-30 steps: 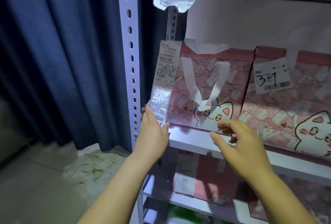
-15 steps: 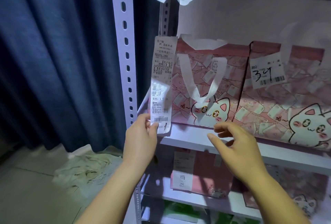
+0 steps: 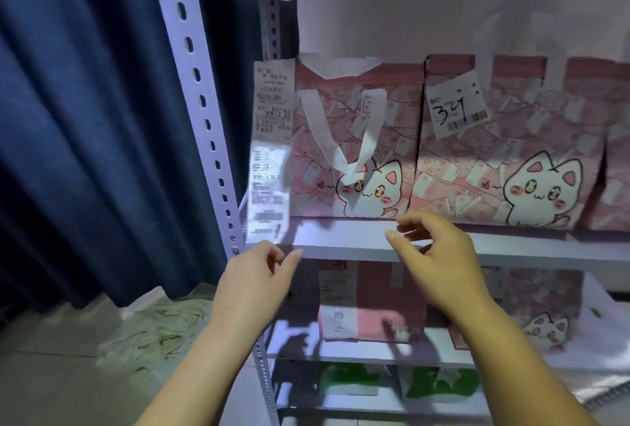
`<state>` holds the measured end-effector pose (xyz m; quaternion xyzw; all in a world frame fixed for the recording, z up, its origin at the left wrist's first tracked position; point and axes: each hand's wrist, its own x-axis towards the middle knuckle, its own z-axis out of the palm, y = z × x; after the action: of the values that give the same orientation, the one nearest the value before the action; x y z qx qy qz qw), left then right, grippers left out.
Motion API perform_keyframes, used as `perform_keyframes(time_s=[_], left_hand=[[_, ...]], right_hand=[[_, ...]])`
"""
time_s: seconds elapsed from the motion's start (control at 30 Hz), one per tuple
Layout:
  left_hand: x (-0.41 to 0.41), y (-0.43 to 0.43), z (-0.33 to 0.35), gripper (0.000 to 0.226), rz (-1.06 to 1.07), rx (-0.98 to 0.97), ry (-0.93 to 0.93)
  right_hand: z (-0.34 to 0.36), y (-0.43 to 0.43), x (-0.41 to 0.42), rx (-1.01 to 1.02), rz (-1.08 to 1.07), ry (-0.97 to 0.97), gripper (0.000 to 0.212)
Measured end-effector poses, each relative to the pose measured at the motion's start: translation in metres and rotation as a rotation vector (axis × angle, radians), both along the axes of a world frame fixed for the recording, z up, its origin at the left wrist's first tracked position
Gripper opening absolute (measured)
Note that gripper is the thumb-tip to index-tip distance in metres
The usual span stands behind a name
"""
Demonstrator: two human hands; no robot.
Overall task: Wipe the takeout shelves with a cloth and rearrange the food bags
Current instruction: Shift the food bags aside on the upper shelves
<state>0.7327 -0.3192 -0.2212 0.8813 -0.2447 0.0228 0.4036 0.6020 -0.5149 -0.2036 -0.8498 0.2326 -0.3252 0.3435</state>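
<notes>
The left bag stands upright at the left end of the shelf, its long side along the front edge and its cat print facing out. A second bag touches its right side. A receipt hangs lengthwise down the left bag's left edge. The left hand is just below the receipt, and the right hand is at the shelf's front edge. Both have loosely curled fingers that grasp nothing. The cloth lies crumpled on the floor.

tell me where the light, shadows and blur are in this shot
Head view: light pools on the white shelf board and pink cat-print bags; hand-shaped shadows fall on the lower shelf; the long white receipt print is smeared; the perforated grey upright bows from wide-angle distortion.
</notes>
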Motion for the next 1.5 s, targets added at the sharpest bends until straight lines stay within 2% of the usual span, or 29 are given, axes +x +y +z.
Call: perform_keyframes(time_s=[0.43,0.53,0.7,0.8,1.0,1.2,1.5], left_hand=[[-0.031,-0.09,0.03,0.021,-0.135,-0.073,-0.111],[-0.038,-0.124,0.039,0.017,-0.145,-0.131,-0.171],[-0.048,-0.176,0.049,0.035,-0.162,-0.176,-0.327],[-0.051,-0.197,0.051,0.036,-0.129,-0.152,-0.381],[-0.053,-0.212,0.048,0.03,-0.043,-0.105,-0.353],[-0.059,-0.21,0.042,0.037,-0.012,-0.226,-0.305],[-0.062,-0.208,0.041,0.04,-0.024,-0.231,-0.322]], right_hand=[[0.012,-0.074,-0.059,-0.07,-0.12,-0.025,0.012],[0.021,-0.106,-0.071,-0.13,-0.164,-0.031,0.023],[0.034,-0.157,-0.09,-0.187,-0.237,-0.034,0.041],[0.04,-0.179,-0.096,-0.245,-0.263,-0.035,0.047],[0.041,-0.203,-0.097,-0.199,-0.299,0.019,0.068],[0.037,-0.21,-0.098,-0.124,-0.236,-0.014,0.063],[0.035,-0.211,-0.102,-0.115,-0.219,-0.049,0.065]])
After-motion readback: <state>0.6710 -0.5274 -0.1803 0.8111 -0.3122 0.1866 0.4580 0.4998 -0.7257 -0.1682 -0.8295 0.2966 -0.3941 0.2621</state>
